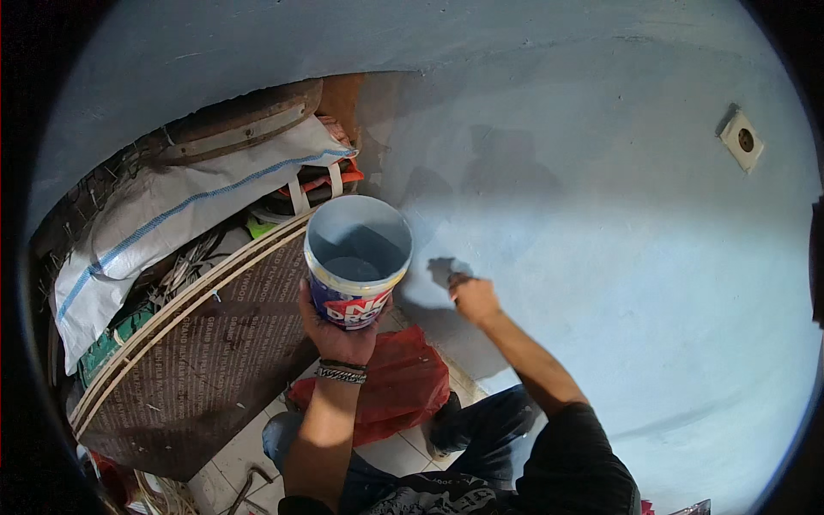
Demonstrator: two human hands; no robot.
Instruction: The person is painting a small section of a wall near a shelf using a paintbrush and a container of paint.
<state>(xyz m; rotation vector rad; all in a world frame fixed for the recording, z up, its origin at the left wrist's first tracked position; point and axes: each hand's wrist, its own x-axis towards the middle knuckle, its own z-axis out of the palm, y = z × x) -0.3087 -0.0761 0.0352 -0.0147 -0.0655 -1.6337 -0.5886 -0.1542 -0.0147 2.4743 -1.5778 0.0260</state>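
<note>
A plastic paint bucket (358, 257) is held up by my left hand (341, 335), which grips it low from beneath and behind. Light blue-grey paint coats its inside, with a darker pool at the bottom. My right hand (475, 299) is closed around the handle of a paintbrush (458, 267), whose head is at the light blue wall (579, 257), right of the bucket. The hand hides most of the handle.
Plywood sheets (225, 335) lean at the left, with a white woven sack (193, 187) and cables behind them. Red plastic sheeting (405, 380) lies on the tiled floor (389, 454) between my legs. A wall socket (745, 140) is at the upper right.
</note>
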